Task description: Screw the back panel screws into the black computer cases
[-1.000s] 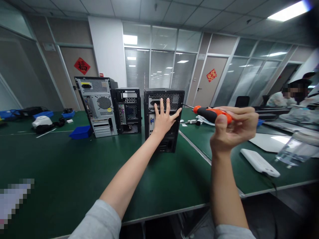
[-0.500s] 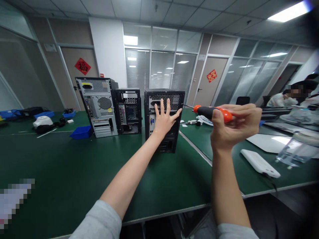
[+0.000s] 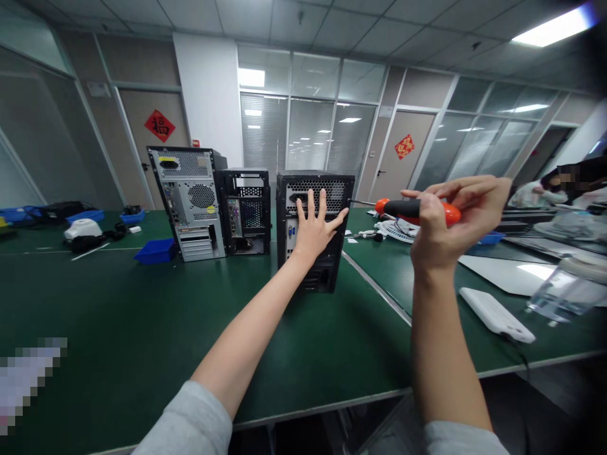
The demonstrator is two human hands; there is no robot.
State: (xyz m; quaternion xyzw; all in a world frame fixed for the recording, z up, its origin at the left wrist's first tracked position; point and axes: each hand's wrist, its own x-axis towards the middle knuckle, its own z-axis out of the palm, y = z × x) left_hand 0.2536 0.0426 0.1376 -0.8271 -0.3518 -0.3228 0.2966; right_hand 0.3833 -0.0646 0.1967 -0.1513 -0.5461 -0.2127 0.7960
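A black computer case stands upright on the green table, its back panel with ports and vent holes facing me. My left hand lies against that panel with fingers spread, holding nothing. In my right hand is a screwdriver with an orange and black handle, the thumb along the handle and some fingers loosely extended. Its thin shaft points left, and the tip is at the upper right edge of the case's back. Any screw at the tip is too small to make out.
Left of the case stand an open black case frame and a taller silver-backed computer case. A blue tray sits beside them. On the right are a white power bank-like device, a clear plastic container and a seated person.
My right hand and the screwdriver handle have shifted slightly right and up, with the fingers more opened out. The tip stays at the case edge, and my left hand keeps its place.
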